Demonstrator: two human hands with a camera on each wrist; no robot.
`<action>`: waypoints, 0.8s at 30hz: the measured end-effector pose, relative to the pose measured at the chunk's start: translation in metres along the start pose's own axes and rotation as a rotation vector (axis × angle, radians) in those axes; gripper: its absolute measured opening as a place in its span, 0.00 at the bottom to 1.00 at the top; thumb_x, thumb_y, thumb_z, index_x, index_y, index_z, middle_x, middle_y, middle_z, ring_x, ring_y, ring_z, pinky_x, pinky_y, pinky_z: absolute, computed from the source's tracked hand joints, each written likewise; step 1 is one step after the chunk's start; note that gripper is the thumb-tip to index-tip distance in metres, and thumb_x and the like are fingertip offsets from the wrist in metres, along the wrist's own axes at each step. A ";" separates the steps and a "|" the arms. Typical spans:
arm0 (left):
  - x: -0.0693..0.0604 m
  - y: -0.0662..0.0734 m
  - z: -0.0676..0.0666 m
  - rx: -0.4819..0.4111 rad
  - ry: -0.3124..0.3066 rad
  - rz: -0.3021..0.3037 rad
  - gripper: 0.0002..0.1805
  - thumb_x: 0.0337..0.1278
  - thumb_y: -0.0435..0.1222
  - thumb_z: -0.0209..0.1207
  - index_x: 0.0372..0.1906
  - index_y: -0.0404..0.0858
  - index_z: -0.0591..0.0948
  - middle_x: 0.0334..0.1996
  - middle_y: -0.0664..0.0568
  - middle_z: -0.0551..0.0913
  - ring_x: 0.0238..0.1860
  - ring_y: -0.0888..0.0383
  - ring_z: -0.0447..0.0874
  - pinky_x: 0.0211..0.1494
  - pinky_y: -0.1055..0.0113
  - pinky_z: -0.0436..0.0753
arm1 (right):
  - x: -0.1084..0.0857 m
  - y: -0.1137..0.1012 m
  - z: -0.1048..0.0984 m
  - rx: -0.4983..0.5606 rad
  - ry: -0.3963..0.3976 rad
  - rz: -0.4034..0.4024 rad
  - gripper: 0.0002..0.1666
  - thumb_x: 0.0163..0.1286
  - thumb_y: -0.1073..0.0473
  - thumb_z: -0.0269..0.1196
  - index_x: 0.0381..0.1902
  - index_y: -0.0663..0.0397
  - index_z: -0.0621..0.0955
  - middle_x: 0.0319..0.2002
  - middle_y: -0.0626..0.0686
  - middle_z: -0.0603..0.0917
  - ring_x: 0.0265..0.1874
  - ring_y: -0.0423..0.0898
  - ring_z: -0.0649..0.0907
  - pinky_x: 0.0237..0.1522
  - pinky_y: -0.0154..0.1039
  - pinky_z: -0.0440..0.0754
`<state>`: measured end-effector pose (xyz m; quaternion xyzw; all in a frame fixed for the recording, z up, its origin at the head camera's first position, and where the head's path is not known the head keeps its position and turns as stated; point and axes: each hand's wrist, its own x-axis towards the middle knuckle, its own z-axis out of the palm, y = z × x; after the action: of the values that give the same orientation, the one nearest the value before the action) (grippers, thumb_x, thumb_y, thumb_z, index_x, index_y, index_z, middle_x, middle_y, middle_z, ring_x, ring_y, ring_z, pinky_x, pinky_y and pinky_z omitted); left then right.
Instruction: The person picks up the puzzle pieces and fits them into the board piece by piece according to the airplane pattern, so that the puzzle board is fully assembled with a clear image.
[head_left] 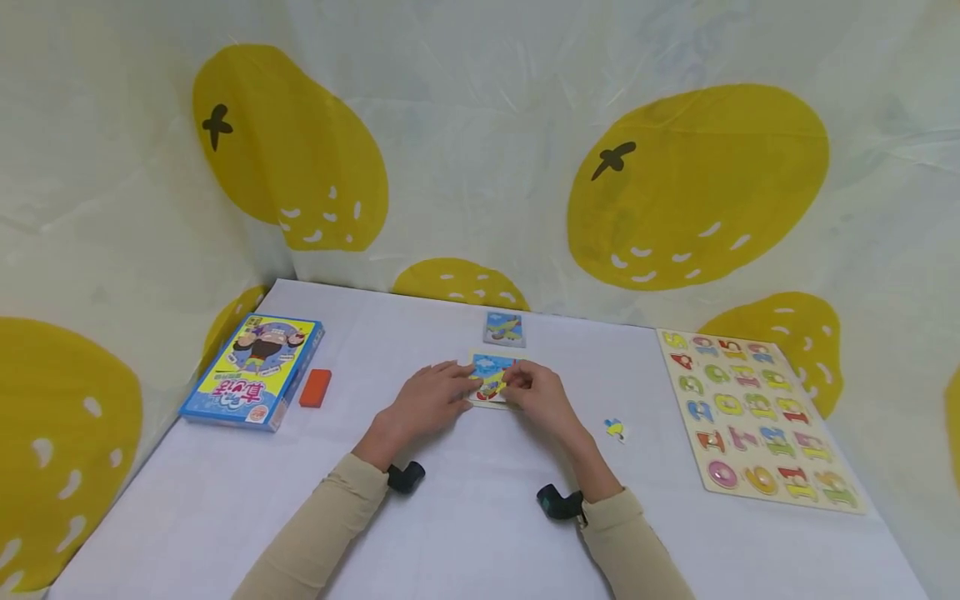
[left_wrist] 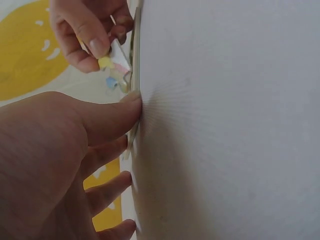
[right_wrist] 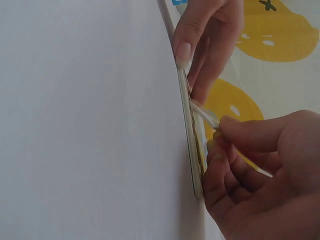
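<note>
A small jigsaw board (head_left: 491, 364) with a blue picture lies flat on the table, between both hands. My left hand (head_left: 433, 402) rests at its left side, the thumb (left_wrist: 112, 120) touching the near edge and the other fingers spread. With thumb and fingertips, my right hand (head_left: 546, 400) pinches a jigsaw piece (left_wrist: 120, 60), tilted over the board's right part; its lower edge is at the board's surface in the right wrist view. My fingers cover part of the picture. A loose blue and yellow jigsaw piece (head_left: 615, 429) lies to the right of the right hand.
Behind the board lies a small picture card (head_left: 504, 329). A blue and yellow box (head_left: 251, 371) and an orange-red block (head_left: 315, 388) are on the left. A wooden number board (head_left: 750, 417) lies on the right. Fruit-patterned cloth (head_left: 480, 167) hangs behind the table.
</note>
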<state>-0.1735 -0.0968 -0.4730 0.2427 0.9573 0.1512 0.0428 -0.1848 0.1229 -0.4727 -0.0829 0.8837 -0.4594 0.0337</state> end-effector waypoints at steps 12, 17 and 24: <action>0.002 -0.001 0.002 0.014 0.010 0.003 0.24 0.67 0.47 0.60 0.66 0.55 0.77 0.72 0.56 0.71 0.75 0.49 0.64 0.74 0.45 0.66 | 0.001 -0.017 0.013 -0.207 0.086 0.085 0.02 0.59 0.66 0.68 0.31 0.59 0.85 0.25 0.53 0.83 0.26 0.46 0.76 0.28 0.35 0.71; 0.003 -0.002 0.003 0.011 0.010 0.000 0.24 0.67 0.47 0.60 0.66 0.55 0.77 0.72 0.57 0.71 0.75 0.49 0.64 0.75 0.45 0.66 | 0.001 -0.023 0.014 -0.281 0.081 0.101 0.02 0.58 0.65 0.67 0.30 0.58 0.85 0.32 0.55 0.88 0.31 0.48 0.82 0.31 0.37 0.77; 0.002 -0.001 0.002 0.015 0.006 -0.009 0.24 0.67 0.47 0.60 0.67 0.55 0.77 0.72 0.57 0.71 0.75 0.50 0.64 0.75 0.44 0.65 | 0.002 -0.023 0.016 -0.333 0.084 0.106 0.03 0.57 0.64 0.67 0.28 0.56 0.81 0.29 0.52 0.85 0.29 0.48 0.80 0.28 0.36 0.74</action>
<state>-0.1754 -0.0962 -0.4755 0.2382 0.9596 0.1445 0.0387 -0.1818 0.0967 -0.4626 -0.0215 0.9512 -0.3076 0.0066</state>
